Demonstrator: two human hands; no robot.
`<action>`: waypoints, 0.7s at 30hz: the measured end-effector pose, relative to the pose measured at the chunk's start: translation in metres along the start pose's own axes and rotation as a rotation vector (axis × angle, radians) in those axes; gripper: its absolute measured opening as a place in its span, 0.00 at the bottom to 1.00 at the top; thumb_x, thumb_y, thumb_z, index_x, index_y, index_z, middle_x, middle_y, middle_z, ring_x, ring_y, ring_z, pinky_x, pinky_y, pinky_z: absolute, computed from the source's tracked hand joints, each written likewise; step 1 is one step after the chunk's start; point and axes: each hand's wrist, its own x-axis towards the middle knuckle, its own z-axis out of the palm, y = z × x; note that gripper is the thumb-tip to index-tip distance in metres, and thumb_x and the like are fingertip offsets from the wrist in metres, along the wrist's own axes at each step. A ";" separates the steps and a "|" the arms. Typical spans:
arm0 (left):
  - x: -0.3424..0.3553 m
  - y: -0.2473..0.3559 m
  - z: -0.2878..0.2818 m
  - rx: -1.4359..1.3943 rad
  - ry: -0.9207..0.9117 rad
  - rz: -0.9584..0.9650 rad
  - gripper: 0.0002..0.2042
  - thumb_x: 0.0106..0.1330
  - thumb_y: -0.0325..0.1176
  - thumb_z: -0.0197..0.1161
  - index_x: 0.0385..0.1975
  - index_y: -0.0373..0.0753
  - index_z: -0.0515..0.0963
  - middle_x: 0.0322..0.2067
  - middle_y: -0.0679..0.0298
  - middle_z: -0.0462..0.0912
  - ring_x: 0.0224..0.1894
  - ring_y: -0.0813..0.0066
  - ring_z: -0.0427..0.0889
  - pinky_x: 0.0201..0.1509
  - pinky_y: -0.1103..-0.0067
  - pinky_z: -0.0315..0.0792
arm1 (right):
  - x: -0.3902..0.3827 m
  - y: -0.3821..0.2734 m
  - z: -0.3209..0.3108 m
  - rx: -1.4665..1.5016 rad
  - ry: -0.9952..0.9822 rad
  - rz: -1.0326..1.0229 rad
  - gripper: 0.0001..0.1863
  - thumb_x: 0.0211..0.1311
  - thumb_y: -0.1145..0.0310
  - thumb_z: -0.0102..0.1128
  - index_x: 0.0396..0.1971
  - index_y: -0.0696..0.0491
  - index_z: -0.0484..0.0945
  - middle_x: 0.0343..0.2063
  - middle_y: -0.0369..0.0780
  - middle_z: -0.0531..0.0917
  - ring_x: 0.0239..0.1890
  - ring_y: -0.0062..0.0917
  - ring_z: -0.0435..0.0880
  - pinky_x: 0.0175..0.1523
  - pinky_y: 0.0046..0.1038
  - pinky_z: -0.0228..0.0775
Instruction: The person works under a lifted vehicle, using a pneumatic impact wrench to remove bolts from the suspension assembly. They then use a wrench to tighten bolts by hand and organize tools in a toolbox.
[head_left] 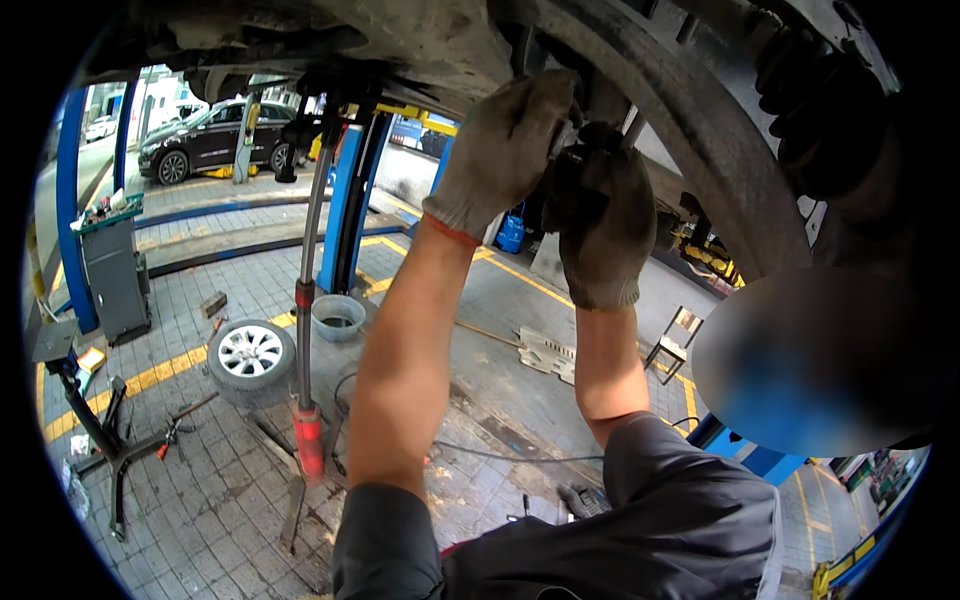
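Overhead is a raised car's dark underside (430, 50), with a curved grey arm-like part (690, 120) sweeping down to the right. My left hand (510, 145), in a dirty knitted glove with an orange cuff edge, reaches up into it with curled fingers at a dark part. My right hand (605, 225), gloved too, is closed beside it around a black, shadowed part (580, 180) just right of the left hand. I cannot make out what exactly either hand grips, as fingers and shadow hide it.
A pole jack with red base (308, 440) stands left of me, beside a loose wheel (250, 355), a tub (338, 315) and a stand (110, 440). Blue lift posts (340, 210), a cart (110, 280), a car (210, 140), a chair (675, 345) and a blurred patch (820, 360) surround me.
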 end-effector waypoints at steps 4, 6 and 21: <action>0.003 -0.010 0.000 0.157 0.041 0.404 0.13 0.75 0.37 0.50 0.43 0.34 0.77 0.35 0.51 0.80 0.38 0.54 0.79 0.42 0.68 0.72 | -0.004 0.002 0.009 -0.146 0.058 -0.076 0.25 0.79 0.51 0.39 0.45 0.61 0.74 0.16 0.36 0.67 0.14 0.21 0.62 0.18 0.22 0.53; -0.001 -0.015 0.003 0.083 0.037 0.358 0.12 0.74 0.35 0.51 0.41 0.33 0.77 0.34 0.51 0.80 0.37 0.54 0.79 0.42 0.69 0.72 | -0.003 0.005 0.001 -0.089 0.069 -0.038 0.26 0.79 0.51 0.38 0.45 0.61 0.74 0.17 0.35 0.68 0.14 0.20 0.63 0.18 0.21 0.53; -0.025 -0.032 -0.007 0.036 0.047 0.293 0.10 0.69 0.18 0.49 0.45 0.27 0.76 0.40 0.49 0.79 0.38 0.59 0.80 0.45 0.71 0.75 | 0.010 0.001 -0.013 -1.135 -0.095 -0.553 0.22 0.77 0.63 0.36 0.51 0.64 0.76 0.49 0.50 0.80 0.45 0.36 0.84 0.49 0.31 0.77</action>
